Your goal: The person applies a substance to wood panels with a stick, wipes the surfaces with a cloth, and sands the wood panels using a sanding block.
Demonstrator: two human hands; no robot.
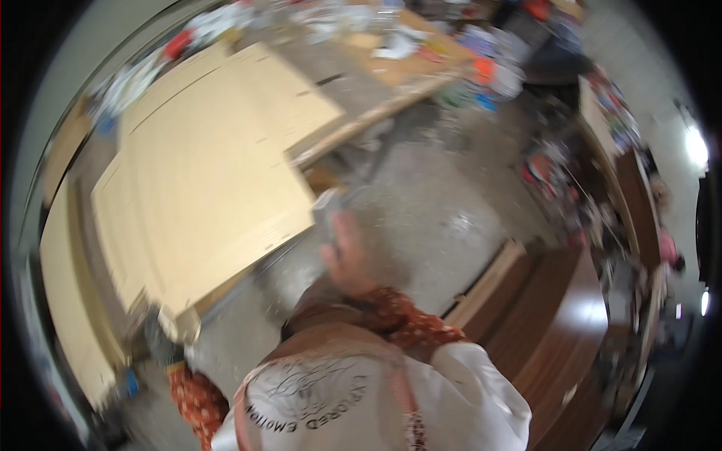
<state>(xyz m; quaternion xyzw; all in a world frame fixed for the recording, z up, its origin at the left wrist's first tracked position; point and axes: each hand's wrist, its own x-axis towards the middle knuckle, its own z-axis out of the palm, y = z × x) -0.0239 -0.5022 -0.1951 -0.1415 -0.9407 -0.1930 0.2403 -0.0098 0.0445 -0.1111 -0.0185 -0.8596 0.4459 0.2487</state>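
A large pale yellow panel point(218, 173) with stepped corners and dark marks along its edges lies across the work table. At its right corner my right hand point(347, 252), blurred by motion, has its fingers on a small grey block point(328, 204) that touches or nearly touches the panel's edge. My left hand point(160, 338), in a dark grey glove, is by the panel's near left corner. Beside that hand is a pale, rounded piece point(180, 323), and I cannot tell whether I hold it. The fingers of the left hand are not clear.
Another pale panel point(71, 293) stands at the far left. Plastic wrap, papers and small items crowd the back of the table point(361, 68). Dark brown boards point(534, 316) are stacked at the right. Clutter lines the right side; grey floor point(429, 188) shows between.
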